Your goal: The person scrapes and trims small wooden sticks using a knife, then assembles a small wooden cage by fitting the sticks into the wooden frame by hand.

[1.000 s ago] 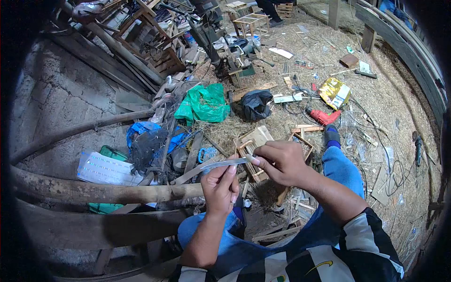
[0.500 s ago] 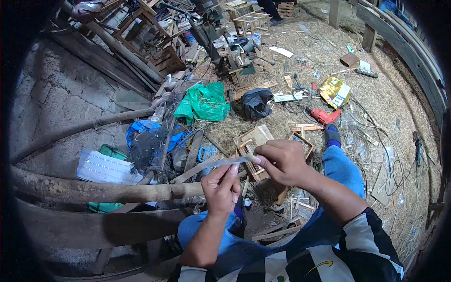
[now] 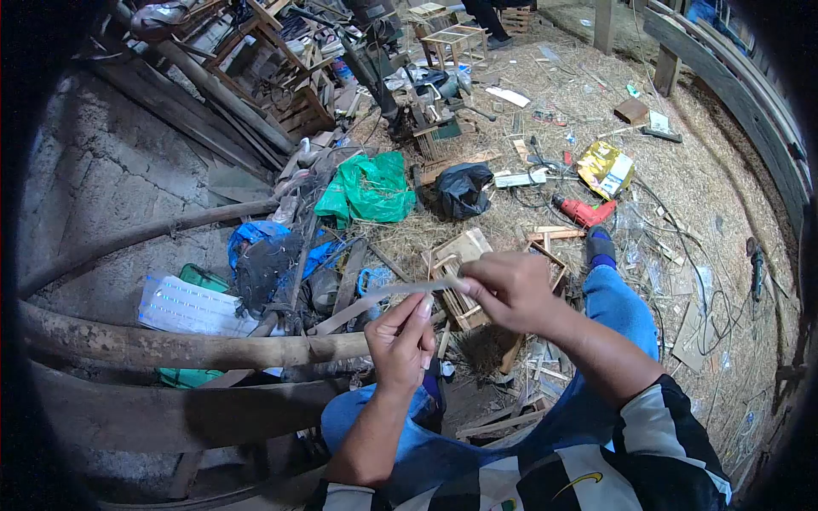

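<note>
A thin, pale, flat strip [image 3: 399,289] stretches between my hands above my lap; its material does not show clearly. My right hand [image 3: 515,288] grips its right end between thumb and bent fingers. Below the strip's middle, my left hand [image 3: 399,341] is closed in a pinch, thumb and forefinger tips right at its lower edge. Under my right hand, a small slatted wooden piece [image 3: 460,251] lies on the straw-strewn ground, partly hidden by the fingers.
A green plastic bag [image 3: 366,187] and a black bag [image 3: 463,191] lie ahead. A red drill [image 3: 584,211] rests near my foot beside a yellow packet [image 3: 605,168]. Cables and a dark power tool [image 3: 756,271] are at right. A wooden pole [image 3: 196,347] crosses at left.
The strip has shifted slightly and shows sharper than before. My right hand has moved a little; my left hand stays nearly in place.
</note>
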Available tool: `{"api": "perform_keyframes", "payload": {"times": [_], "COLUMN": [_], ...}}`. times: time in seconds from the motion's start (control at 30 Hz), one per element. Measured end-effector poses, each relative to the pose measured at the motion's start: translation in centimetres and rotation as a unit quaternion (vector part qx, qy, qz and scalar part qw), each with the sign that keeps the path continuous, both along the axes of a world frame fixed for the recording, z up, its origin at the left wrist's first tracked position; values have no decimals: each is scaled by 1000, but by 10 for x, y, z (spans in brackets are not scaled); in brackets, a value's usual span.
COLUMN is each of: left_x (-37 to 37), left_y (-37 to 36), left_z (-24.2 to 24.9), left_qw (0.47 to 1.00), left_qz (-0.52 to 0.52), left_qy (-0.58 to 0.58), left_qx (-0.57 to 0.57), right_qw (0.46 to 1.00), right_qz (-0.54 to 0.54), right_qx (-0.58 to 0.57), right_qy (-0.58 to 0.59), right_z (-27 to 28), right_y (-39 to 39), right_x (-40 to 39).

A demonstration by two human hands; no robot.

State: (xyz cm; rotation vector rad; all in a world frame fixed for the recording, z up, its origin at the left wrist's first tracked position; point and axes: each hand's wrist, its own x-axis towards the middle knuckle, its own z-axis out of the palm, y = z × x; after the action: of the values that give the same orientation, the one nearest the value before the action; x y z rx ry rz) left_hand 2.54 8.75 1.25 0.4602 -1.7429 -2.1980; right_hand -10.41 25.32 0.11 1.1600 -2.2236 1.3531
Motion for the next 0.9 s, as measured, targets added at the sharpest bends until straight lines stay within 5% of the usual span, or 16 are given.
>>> {"api": "perform_keyframes", "payload": {"times": [0.53, 0.7, 0.9], "left_x": [0, -3, -17], "left_y": [-1, -6, -11], "left_z": [2, -8, -29], "left_qw": [998, 998, 992], "left_qz": [-11, -12, 41], "left_qy": [-42, -43, -106], "left_qx": [-38, -47, -47], "right_qw": [998, 987, 965], "right_qz": [5, -103, -159], "right_qx": [24, 78, 115], "right_qy": [-60, -97, -172], "right_z": [-4, -33, -129], "right_y": [0, -1, -14], "right_x": [0, -33, -49]}}
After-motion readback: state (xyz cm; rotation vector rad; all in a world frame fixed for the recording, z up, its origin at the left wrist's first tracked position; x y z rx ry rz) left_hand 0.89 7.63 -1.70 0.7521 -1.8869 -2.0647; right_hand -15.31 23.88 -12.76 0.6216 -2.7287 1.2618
